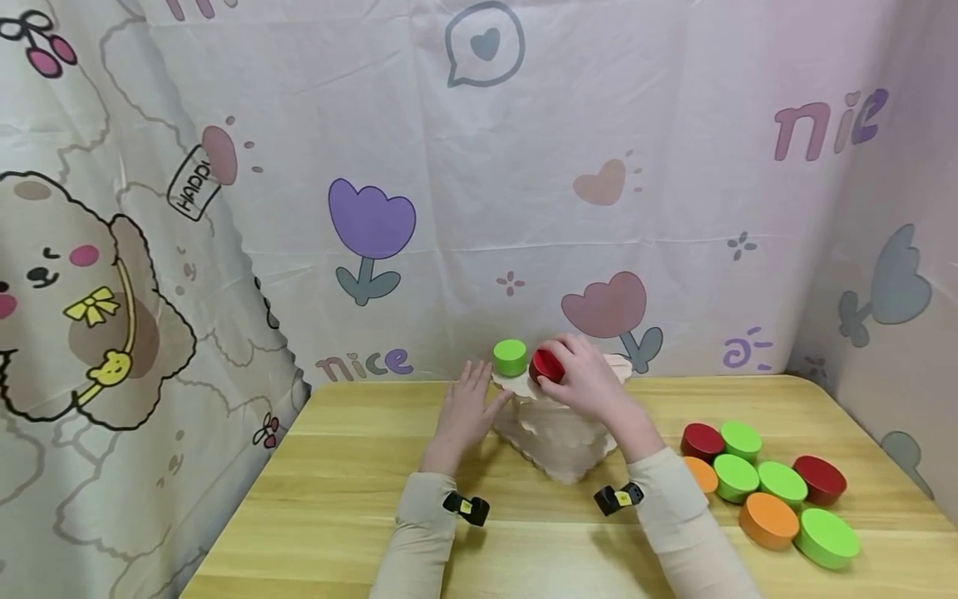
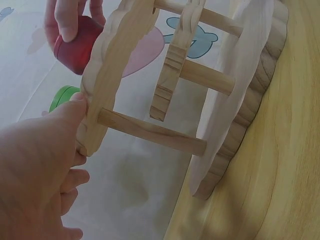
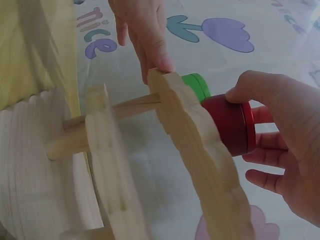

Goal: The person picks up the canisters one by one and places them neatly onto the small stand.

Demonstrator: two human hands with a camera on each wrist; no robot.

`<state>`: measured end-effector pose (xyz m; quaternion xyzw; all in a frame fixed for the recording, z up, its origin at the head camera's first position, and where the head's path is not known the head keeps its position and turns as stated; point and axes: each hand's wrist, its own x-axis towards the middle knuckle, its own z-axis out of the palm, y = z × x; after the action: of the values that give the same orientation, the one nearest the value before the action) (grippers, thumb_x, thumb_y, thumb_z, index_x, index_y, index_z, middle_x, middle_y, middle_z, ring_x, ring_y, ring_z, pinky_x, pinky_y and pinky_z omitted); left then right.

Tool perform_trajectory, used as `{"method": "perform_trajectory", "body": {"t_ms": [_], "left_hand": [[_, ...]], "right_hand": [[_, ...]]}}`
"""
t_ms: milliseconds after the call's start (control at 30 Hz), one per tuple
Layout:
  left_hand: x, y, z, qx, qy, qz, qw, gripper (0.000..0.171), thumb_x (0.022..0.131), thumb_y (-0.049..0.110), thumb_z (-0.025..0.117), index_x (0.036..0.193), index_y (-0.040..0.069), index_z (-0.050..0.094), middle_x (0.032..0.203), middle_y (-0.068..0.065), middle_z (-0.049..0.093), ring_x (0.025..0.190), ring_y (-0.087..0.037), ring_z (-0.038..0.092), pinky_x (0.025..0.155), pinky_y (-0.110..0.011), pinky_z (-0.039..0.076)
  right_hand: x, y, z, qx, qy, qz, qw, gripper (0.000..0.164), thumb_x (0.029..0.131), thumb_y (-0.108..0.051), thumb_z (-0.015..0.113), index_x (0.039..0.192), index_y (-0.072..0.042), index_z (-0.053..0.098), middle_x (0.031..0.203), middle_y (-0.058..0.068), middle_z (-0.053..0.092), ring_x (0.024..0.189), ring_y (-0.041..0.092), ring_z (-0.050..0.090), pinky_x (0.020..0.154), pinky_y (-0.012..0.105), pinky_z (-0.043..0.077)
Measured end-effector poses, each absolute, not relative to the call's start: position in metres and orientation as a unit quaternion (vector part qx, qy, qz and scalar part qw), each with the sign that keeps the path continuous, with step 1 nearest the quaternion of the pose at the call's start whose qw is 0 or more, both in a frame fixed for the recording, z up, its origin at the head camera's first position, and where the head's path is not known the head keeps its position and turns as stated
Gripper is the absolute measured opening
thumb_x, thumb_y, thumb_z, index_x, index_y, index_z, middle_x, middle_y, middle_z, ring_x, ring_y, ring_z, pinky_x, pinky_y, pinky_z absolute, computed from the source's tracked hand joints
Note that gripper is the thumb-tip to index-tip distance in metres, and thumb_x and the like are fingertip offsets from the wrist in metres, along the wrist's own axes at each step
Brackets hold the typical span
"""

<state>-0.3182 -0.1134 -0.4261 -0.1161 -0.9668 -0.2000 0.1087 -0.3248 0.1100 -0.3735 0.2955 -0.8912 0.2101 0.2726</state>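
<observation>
In the middle stands a pale wooden stand [image 1: 565,445] with scalloped boards joined by round dowels [image 2: 150,135]. My right hand [image 1: 587,378] grips a red round block [image 3: 227,122], thumb on one side and fingers on the other, right at the stand's top board [image 3: 197,150]. Beside it on that board sits a bright green round block [image 1: 511,358]. My left hand [image 1: 466,412] touches the left edge of the top board, its fingers stretched forward and its thumb [image 2: 70,112] at the rim.
On the table's right side lies a group of round blocks: red [image 1: 820,480], orange [image 1: 768,522] and green [image 1: 827,539] ones, several in all. A printed curtain [image 1: 479,166] hangs close behind the stand, along the wooden table's [image 1: 344,499] back edge.
</observation>
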Motion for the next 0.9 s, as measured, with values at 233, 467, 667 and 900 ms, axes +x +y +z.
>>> {"method": "perform_trajectory", "body": {"t_ms": [233, 467, 667, 900], "left_hand": [[-0.321, -0.113, -0.430, -0.117, -0.967, -0.199, 0.112, 0.082, 0.096, 0.067, 0.031, 0.155, 0.010, 0.027, 0.161, -0.011, 0.027, 0.153, -0.029, 0.013, 0.120, -0.061, 0.015], [-0.323, -0.114, -0.432, -0.117, -0.966, -0.199, 0.113, 0.083, 0.096, 0.068, 0.030, 0.155, 0.011, 0.027, 0.161, -0.011, 0.027, 0.153, -0.030, 0.014, 0.120, -0.061, 0.016], [-0.323, -0.114, -0.432, -0.116, -0.966, -0.204, 0.111, 0.081, 0.096, 0.067, 0.031, 0.155, 0.011, 0.026, 0.162, -0.011, 0.026, 0.153, -0.028, 0.011, 0.121, -0.060, 0.015], [-0.322, -0.113, -0.430, -0.115, -0.966, -0.205, 0.111, 0.080, 0.097, 0.066, 0.031, 0.155, 0.011, 0.027, 0.161, -0.011, 0.026, 0.153, -0.027, 0.010, 0.121, -0.060, 0.015]], "right_hand": [[-0.329, 0.104, -0.375, 0.275, -0.903, 0.217, 0.249, 0.042, 0.083, -0.026, 0.074, 0.121, -0.011, 0.063, 0.119, 0.011, 0.060, 0.107, 0.029, 0.053, 0.089, 0.049, 0.050], [-0.334, 0.101, -0.379, 0.277, -0.900, 0.218, 0.255, 0.041, 0.084, -0.028, 0.073, 0.120, -0.011, 0.063, 0.119, 0.011, 0.059, 0.107, 0.028, 0.053, 0.091, 0.049, 0.047], [-0.337, 0.100, -0.380, 0.277, -0.902, 0.212, 0.254, 0.038, 0.085, -0.028, 0.071, 0.118, -0.011, 0.064, 0.118, 0.011, 0.059, 0.107, 0.028, 0.053, 0.091, 0.048, 0.046], [-0.335, 0.102, -0.382, 0.278, -0.904, 0.203, 0.254, 0.040, 0.086, -0.030, 0.071, 0.121, -0.010, 0.063, 0.120, 0.011, 0.059, 0.110, 0.029, 0.053, 0.092, 0.049, 0.046]]}}
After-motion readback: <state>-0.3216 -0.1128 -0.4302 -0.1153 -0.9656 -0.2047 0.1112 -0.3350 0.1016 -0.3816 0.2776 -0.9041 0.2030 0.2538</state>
